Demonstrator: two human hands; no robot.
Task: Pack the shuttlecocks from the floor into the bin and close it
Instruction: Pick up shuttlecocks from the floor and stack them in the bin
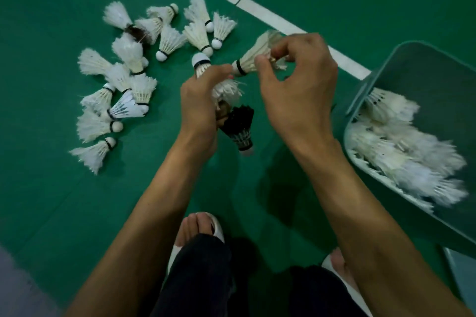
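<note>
Many shuttlecocks (121,80) loose on floor at ten o'clock. My left hand (198,103) grips small bunch (226,92), right hand (296,85) pinches white shuttlecock (251,59). Mid-gathering, I judge; next carry load to bin (425,80) at three o'clock, part-filled.

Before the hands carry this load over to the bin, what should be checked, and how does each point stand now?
1. Right hand has a hold on a white shuttlecock: ok, fingers pinch its feathers.
2. Left hand holds its stack, with the black shuttlecock at the bottom: ok, though how firmly cannot be told.
3. Bin is open to receive: ok, no lid over it.
4. Room left in the bin: ok, the far part looks empty.
5. Floor pile finished: not ok, many remain.
6. Lid at hand: cannot tell.
</note>
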